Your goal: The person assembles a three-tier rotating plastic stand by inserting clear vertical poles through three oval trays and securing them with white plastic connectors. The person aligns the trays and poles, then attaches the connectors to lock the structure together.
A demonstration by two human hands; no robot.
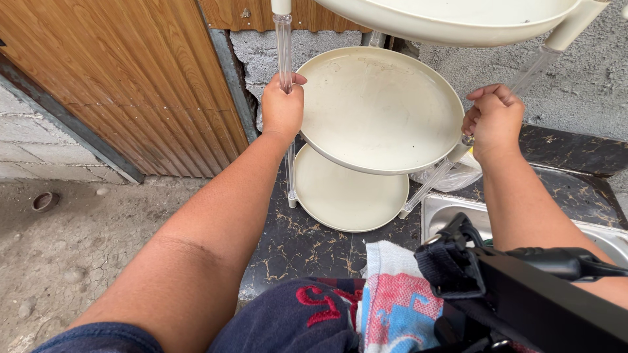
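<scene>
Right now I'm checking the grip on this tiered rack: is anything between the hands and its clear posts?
Nothing visible. The left hand is closed directly around the left clear post, and the right hand grips the right clear post beside the middle cream tray.

Corrugated wood-grain door (124,78), rough grey cement wall (575,78), dusty dirt floor (72,242), black marbled counter (307,245), daylight

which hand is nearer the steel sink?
Right. The right hand grips the shelf's clear pole just above the steel sink; the left hand holds the opposite pole, across the cream middle tray.
</scene>
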